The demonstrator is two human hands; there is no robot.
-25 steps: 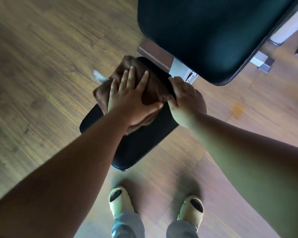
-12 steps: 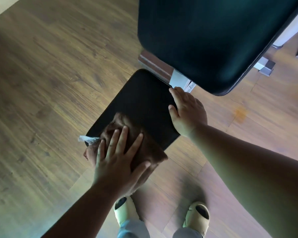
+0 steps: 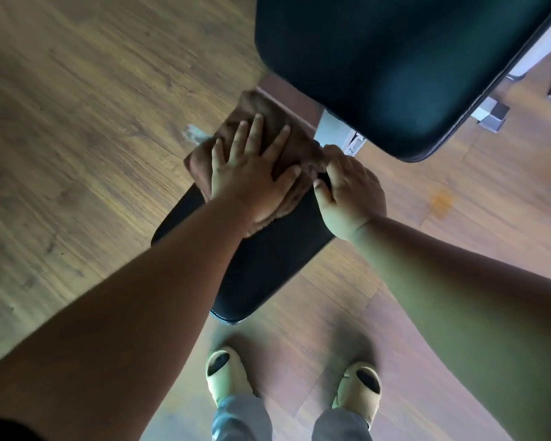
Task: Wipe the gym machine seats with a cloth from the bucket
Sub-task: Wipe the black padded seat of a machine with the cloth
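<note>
Left hand (image 3: 252, 173), fingers flat, pushes cloth (image 3: 268, 122) back up seat (image 3: 268, 265) to frame centre; right hand (image 3: 347, 192) grips seat edge. Wiping continues.

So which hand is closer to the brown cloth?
Left. The left hand lies flat on top of the brown cloth, pressing it onto the seat pad. The right hand grips the pad's edge just beside the cloth.

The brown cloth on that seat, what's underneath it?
The brown cloth lies on the far end of the black seat pad, pressed flat by the left hand. The pad beneath it is covered, so its state there cannot be seen.
</note>
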